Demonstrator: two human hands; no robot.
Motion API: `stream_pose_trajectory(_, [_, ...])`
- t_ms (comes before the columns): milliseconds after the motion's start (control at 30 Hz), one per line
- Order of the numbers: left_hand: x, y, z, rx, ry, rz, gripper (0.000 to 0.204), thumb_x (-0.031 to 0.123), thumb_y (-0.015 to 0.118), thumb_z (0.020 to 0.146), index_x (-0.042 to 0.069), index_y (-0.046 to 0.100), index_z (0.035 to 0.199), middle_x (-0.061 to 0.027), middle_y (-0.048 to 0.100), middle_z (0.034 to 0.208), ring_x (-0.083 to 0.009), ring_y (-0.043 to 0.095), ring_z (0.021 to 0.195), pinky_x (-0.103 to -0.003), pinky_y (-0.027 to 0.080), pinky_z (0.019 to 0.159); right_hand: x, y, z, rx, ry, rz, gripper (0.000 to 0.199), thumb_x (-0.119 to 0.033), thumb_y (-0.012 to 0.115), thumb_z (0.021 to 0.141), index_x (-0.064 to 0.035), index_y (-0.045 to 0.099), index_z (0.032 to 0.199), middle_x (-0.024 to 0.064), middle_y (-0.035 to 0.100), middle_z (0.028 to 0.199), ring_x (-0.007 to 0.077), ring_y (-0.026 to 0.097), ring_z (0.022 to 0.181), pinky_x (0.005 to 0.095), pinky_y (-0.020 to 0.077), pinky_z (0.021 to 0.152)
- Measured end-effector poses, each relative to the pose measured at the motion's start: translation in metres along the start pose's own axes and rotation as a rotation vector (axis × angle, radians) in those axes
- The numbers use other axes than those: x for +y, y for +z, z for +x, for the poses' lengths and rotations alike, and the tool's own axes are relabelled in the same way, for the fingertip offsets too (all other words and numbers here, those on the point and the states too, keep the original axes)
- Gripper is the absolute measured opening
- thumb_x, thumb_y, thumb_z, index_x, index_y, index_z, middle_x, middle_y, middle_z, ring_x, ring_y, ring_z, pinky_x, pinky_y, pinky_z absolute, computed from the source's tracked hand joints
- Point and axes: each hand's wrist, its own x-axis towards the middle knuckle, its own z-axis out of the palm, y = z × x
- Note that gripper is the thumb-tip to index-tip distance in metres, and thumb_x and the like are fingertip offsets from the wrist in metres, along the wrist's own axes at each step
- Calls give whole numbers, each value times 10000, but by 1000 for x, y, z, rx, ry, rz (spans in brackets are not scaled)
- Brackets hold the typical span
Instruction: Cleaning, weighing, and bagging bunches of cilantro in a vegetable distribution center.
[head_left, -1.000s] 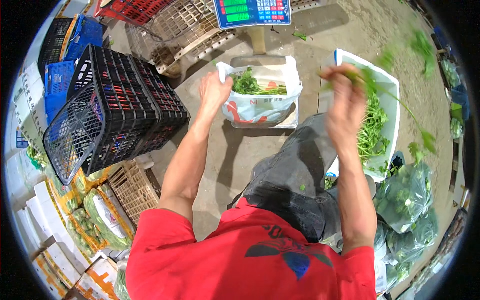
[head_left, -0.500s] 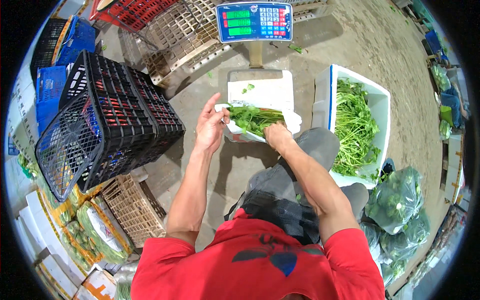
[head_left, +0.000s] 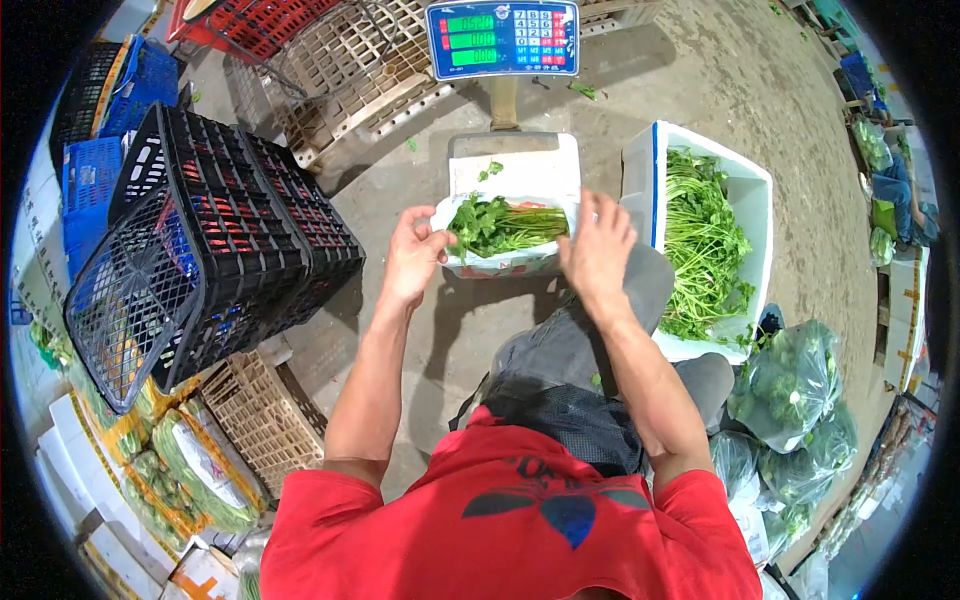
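A white plastic bag (head_left: 510, 268) sits at the centre, apparently resting on the near part of a floor scale's pale platform (head_left: 515, 165), its mouth spread wide. Inside, a bunch of leafy greens (head_left: 490, 228) lies sideways, leaves to the left and stems to the right, probably because the bag is wider than it is deep. The person's left hand (head_left: 408, 256) is at the bag's left rim, thumb and fingers curled towards it; whether they pinch the plastic, I cannot tell. The right hand (head_left: 602, 248) is at the opposite end, fingers parted and thumb near the rim; its grip is also unclear. With a hand at each end, the opening seems to be kept apart. A loose leaf (head_left: 490, 171) lies on the platform behind, and the scale's blue display (head_left: 502, 40) faces the person, presumably for easy reading. To the right, beside the bent knee (head_left: 640, 290), a white foam box (head_left: 762, 260) holds more greens (head_left: 695, 250), seemingly within the right hand's reach. Black crates (head_left: 255, 220) stand left; clear bags of green vegetables (head_left: 790, 390) lie lower right
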Motion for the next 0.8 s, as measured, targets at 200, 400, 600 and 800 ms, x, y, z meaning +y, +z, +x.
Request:
stream_pose_trajectory(200, [4,-21,1,-145,-381,332,155,138,628,916,-1,667,972,-26,651,755,-109,561,642,-270,434,610,31,6,16,-320,404,515,306,-192,675,874,-24,699,1129,189,733,998,361,693,990,458,520,883])
stream_pose_trajectory(400, [52,26,-15,-286,-56,7,264,151,535,994,-1,648,1177,-23,672,801,-94,588,676,-251,430,614,32,7,3,-32,306,977,217,-205,624,921,-2,672,980,135,673,773,181,631,750,343,518,766])
stream_pose_trajectory(600, [31,34,-21,-141,-40,-159,389,87,395,968,-9,617,1273,-64,691,853,-113,588,641,-255,423,587,64,15,-22,-231,536,787,305,-281,639,936,13,682,1008,174,714,857,252,691,823,391,527,780])
stream_pose_trajectory(800, [34,20,-24,-35,-43,-434,425,73,381,935,-12,606,1286,-62,639,818,-142,541,711,-285,425,685,60,-30,-15,-604,276,436,418,-274,756,823,73,699,1049,243,736,1031,363,718,959,408,536,863])
